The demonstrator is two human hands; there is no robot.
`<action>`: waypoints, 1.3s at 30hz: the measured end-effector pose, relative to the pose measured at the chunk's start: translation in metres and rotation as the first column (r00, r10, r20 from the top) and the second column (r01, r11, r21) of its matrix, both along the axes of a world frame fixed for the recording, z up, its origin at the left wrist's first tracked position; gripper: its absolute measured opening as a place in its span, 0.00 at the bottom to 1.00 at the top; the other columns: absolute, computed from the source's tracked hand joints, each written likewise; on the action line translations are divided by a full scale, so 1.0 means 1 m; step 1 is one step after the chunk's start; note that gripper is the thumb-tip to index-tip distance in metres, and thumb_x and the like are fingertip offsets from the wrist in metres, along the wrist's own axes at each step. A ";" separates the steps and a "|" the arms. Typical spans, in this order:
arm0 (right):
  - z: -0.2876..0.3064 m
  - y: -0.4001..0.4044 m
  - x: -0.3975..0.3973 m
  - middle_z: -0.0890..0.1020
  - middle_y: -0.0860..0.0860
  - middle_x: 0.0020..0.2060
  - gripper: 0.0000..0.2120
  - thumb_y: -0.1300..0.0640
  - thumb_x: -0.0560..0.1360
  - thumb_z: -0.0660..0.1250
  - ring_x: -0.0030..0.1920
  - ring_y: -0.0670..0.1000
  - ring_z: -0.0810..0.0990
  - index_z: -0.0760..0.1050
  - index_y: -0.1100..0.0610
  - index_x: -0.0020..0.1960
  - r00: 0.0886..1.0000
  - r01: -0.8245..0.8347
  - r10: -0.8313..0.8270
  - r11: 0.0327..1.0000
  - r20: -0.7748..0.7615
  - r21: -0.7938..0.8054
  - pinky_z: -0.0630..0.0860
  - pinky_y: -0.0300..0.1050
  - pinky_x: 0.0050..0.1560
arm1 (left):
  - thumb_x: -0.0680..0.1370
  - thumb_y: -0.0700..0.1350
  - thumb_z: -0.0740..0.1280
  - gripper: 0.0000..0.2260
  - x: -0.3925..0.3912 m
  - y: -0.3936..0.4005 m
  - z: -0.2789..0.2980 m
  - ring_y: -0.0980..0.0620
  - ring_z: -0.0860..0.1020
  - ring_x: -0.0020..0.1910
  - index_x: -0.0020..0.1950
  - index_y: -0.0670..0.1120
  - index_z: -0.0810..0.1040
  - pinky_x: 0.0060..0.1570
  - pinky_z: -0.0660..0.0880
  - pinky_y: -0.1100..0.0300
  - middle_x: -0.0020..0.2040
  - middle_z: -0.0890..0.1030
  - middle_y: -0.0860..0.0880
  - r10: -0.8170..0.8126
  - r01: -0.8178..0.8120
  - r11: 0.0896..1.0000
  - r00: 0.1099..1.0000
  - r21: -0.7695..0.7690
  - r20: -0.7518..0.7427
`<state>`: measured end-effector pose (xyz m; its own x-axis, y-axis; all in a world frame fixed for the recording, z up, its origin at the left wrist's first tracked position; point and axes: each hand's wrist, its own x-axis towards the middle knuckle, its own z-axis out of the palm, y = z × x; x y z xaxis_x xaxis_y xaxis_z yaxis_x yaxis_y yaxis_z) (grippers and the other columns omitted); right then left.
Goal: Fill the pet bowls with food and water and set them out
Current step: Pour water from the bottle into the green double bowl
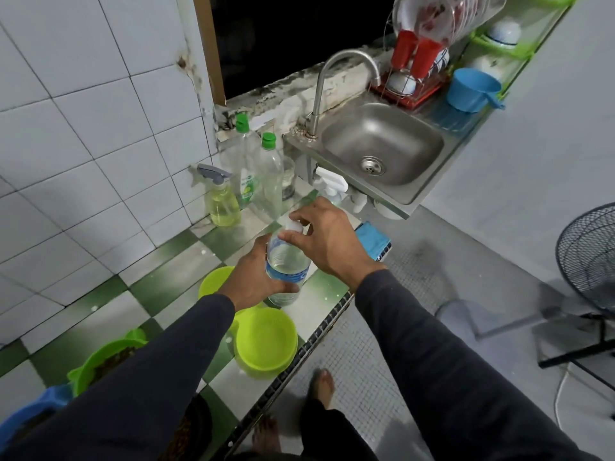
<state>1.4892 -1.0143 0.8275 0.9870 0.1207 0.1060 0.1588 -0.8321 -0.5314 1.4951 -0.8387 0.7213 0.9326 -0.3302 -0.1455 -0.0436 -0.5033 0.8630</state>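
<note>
A clear water bottle with a blue label stands on the green-and-white checked counter. My left hand grips its body. My right hand pinches the white cap on top. Just in front sits a lime green bowl with a pale inside, and a second lime bowl lies partly behind my left wrist. Further left, a green bowl holds brown kibble, and a blue bowl shows at the bottom-left corner, mostly hidden by my sleeve.
Several spray and detergent bottles stand against the tiled wall. A steel sink with a tap sits to the right, with a dish rack and blue scoop behind. A fan stands on the floor.
</note>
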 end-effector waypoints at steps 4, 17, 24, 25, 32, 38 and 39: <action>-0.002 -0.003 0.008 0.79 0.53 0.47 0.20 0.43 0.72 0.76 0.45 0.52 0.77 0.83 0.56 0.56 0.999 -0.028 0.028 1.000 0.020 0.005 0.77 0.48 0.50 | 0.60 0.53 0.87 0.42 0.002 -0.002 -0.017 0.53 0.80 0.58 0.67 0.57 0.67 0.57 0.80 0.52 0.58 0.80 0.58 0.054 -0.055 0.998 0.998 -0.021 -0.038; -0.004 -0.010 0.020 0.78 0.52 0.40 0.12 0.50 0.76 0.73 0.39 0.47 0.70 0.82 0.60 0.49 0.964 -0.230 0.236 0.971 0.125 -0.059 0.62 0.36 0.43 | 0.60 0.54 0.86 0.38 0.009 -0.004 -0.042 0.58 0.82 0.57 0.66 0.57 0.74 0.57 0.82 0.50 0.58 0.84 0.58 0.098 -0.108 0.987 0.992 -0.123 -0.083; 0.000 -0.011 0.021 0.75 0.52 0.44 0.10 0.52 0.79 0.69 0.42 0.54 0.76 0.80 0.60 0.51 0.931 -0.330 0.348 0.932 0.113 -0.152 0.71 0.44 0.47 | 0.62 0.49 0.87 0.37 0.012 -0.003 -0.045 0.58 0.83 0.56 0.67 0.55 0.75 0.55 0.81 0.56 0.56 0.85 0.57 0.079 -0.096 0.981 0.991 -0.166 -0.109; 0.000 -0.011 0.021 0.75 0.53 0.45 0.10 0.53 0.79 0.69 0.44 0.55 0.77 0.81 0.60 0.53 0.923 -0.350 0.370 0.922 0.106 -0.168 0.74 0.48 0.49 | 0.62 0.49 0.87 0.37 0.013 -0.003 -0.045 0.57 0.83 0.56 0.67 0.54 0.75 0.55 0.81 0.57 0.56 0.85 0.56 0.080 -0.098 0.981 0.990 -0.168 -0.113; 0.003 -0.015 0.020 0.79 0.53 0.54 0.19 0.60 0.74 0.72 0.55 0.57 0.76 0.81 0.55 0.65 0.903 -0.400 0.423 0.892 0.077 -0.209 0.76 0.54 0.54 | 0.62 0.48 0.87 0.37 0.013 -0.004 -0.046 0.58 0.83 0.56 0.67 0.54 0.75 0.55 0.80 0.60 0.57 0.85 0.56 0.077 -0.098 0.978 0.990 -0.184 -0.116; 0.009 -0.005 0.022 0.77 0.54 0.47 0.20 0.41 0.76 0.70 0.48 0.57 0.78 0.80 0.58 0.52 0.973 -0.221 0.231 0.940 0.008 -0.260 0.75 0.52 0.49 | 0.61 0.49 0.87 0.38 0.012 -0.003 -0.048 0.57 0.83 0.57 0.67 0.56 0.74 0.58 0.81 0.53 0.57 0.85 0.57 0.078 -0.096 0.978 0.991 -0.184 -0.105; 0.009 -0.005 0.022 0.77 0.55 0.48 0.17 0.45 0.77 0.70 0.48 0.58 0.78 0.81 0.59 0.53 0.964 -0.257 0.266 0.933 0.003 -0.252 0.75 0.53 0.50 | 0.61 0.49 0.87 0.39 0.013 -0.003 -0.049 0.56 0.83 0.57 0.68 0.56 0.74 0.58 0.81 0.52 0.58 0.85 0.56 0.077 -0.097 0.977 0.991 -0.191 -0.107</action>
